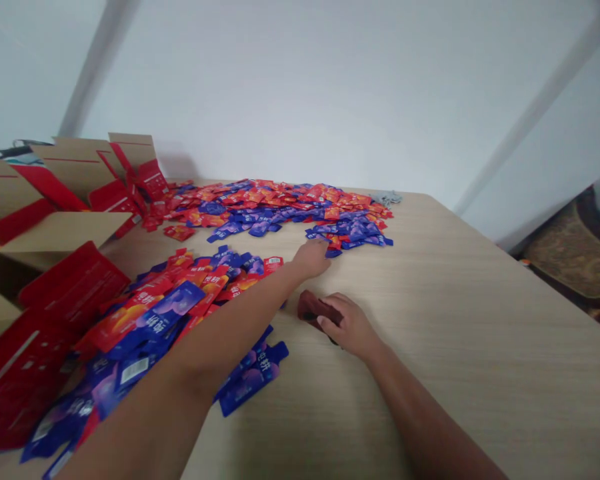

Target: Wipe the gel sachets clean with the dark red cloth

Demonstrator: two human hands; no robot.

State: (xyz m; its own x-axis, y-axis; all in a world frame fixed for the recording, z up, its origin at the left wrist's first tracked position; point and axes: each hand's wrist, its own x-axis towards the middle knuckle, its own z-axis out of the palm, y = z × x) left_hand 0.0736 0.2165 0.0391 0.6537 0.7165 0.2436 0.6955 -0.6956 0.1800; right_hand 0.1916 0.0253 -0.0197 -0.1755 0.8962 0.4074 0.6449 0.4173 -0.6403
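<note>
My left hand (pixel 313 259) reaches across to the near edge of the far heap of small packets (pixel 350 230). Its fingers are bent together beside a blue packet (pixel 333 253); whatever they pinch is hidden. Closer to me, my right hand (pixel 349 323) is closed around a dark red packet (pixel 313 307), thumb on the near side, just over the table. Whether it is one packet or a small stack, I cannot tell. Left of my hands lies a pile of larger red and blue flat pouches (pixel 215 283), partly covered by my left forearm.
Opened red cartons with tan insides (pixel 70 293) stand along the left side. A grey crumpled cloth (pixel 387 198) lies at the back of the wooden table (pixel 460 320), against a white wall. Beyond the right edge is a brown patterned seat-like surface (pixel 573 250).
</note>
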